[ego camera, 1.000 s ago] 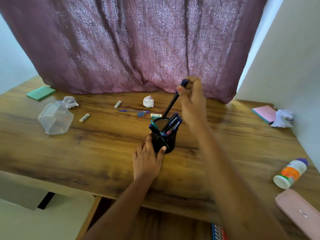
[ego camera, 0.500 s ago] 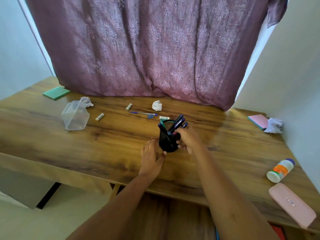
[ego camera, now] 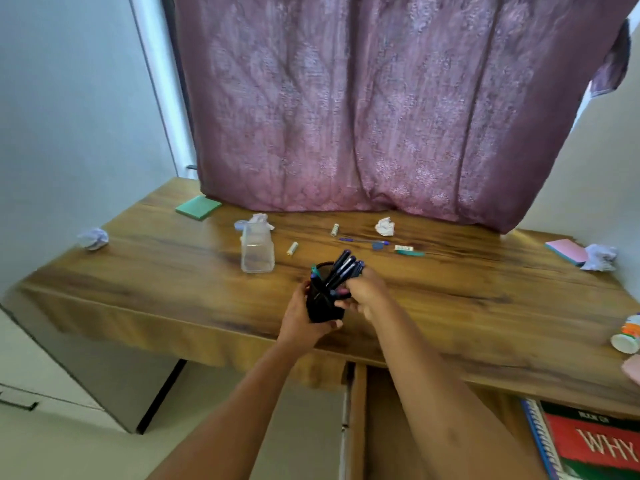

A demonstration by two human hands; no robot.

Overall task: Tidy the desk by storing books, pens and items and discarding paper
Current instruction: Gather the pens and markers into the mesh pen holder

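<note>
A black mesh pen holder (ego camera: 322, 303) with several dark pens (ego camera: 341, 271) is lifted near the front edge of the wooden desk (ego camera: 173, 278). My left hand (ego camera: 301, 320) wraps its left side and bottom, and my right hand (ego camera: 365, 296) grips its right side. Loose on the desk lie a blue pen (ego camera: 363, 241), a teal marker (ego camera: 408, 252), two small rolled items (ego camera: 334, 230) (ego camera: 292, 248) and crumpled papers (ego camera: 385, 226) (ego camera: 93, 238) (ego camera: 599, 258).
A clear plastic container (ego camera: 257, 251) stands left of the holder with crumpled paper (ego camera: 259, 220) behind it. Green sticky notes (ego camera: 198, 207) lie back left, a pink pad (ego camera: 568, 251) back right. A pill bottle (ego camera: 628, 336) lies at the right edge. Books (ego camera: 588, 445) sit under the desk.
My right hand put a pen into the holder, then came down onto its right side. Both hands now hold the holder, lifted toward the front edge; the view has swung left.
</note>
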